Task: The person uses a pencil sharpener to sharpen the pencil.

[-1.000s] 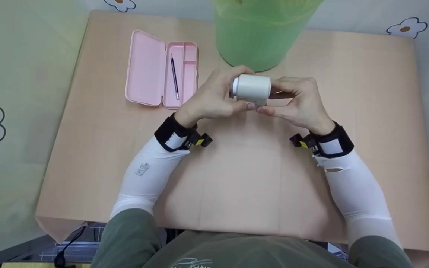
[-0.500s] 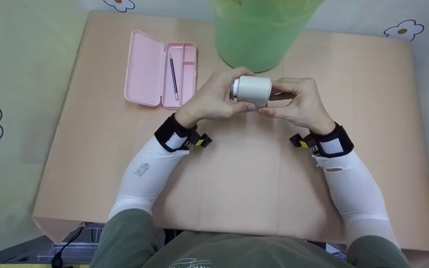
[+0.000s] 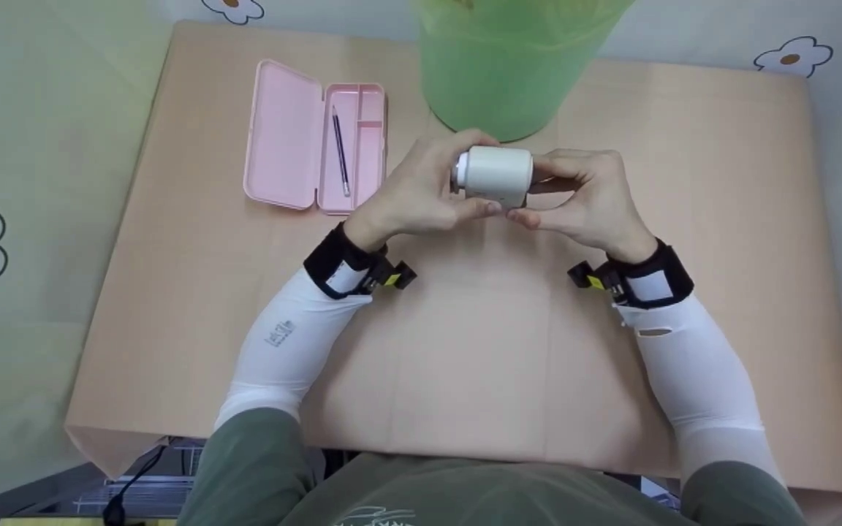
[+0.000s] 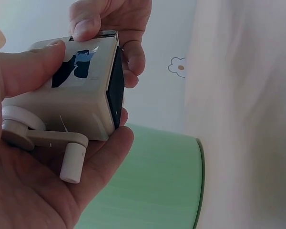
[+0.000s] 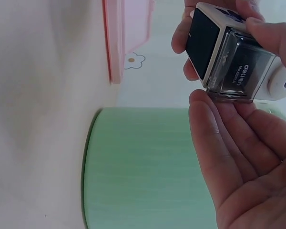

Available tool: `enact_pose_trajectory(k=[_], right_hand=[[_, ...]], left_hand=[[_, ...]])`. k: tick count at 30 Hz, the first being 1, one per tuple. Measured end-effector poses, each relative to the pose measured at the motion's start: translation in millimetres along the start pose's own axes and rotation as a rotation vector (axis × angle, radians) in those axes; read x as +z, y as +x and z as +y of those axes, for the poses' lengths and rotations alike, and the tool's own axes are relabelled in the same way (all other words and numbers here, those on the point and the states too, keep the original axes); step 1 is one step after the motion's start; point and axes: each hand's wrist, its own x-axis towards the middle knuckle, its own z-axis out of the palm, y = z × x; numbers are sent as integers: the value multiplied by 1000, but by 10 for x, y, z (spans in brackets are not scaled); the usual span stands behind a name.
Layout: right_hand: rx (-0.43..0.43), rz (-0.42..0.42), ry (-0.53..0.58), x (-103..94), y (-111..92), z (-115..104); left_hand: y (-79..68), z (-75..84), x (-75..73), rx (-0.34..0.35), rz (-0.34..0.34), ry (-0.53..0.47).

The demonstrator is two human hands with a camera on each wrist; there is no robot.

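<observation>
A cream hand-crank pencil sharpener (image 3: 499,172) is held sideways above the table between both hands. My left hand (image 3: 421,190) grips its body, thumb on one side and fingers around the other. The crank handle (image 4: 62,140) sticks out over the left palm in the left wrist view. At the opposite end, my right hand (image 3: 593,193) pinches the edge by the clear shavings drawer (image 5: 245,71), thumb above and fingertips below. A dark base plate (image 5: 201,43) shows on one face of the sharpener. Whether the drawer is fully seated, I cannot tell.
An opened pink pencil case (image 3: 286,139) lies at the back left, with a dark pencil (image 3: 341,153) in its long compartment. Just behind the hands stands a green bin (image 3: 498,88) with a yellowish liner. A peach cloth covers the table (image 3: 465,351).
</observation>
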Motion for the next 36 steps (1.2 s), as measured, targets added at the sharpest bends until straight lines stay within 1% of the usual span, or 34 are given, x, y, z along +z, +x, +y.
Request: enact_pose_trajectory(k=[8, 17, 23, 36], right_hand=[[-1, 5, 2, -21, 1, 13], [12, 12, 20, -37, 1, 20], [16, 21, 5, -51, -2, 19], [39, 30, 30, -37, -5, 22]], left_hand=[[-4, -1, -2, 15, 15, 0], [-2, 8, 4, -13, 22, 23], [-1, 22, 11, -10, 29, 40], [-12, 22, -6, -13, 29, 46]])
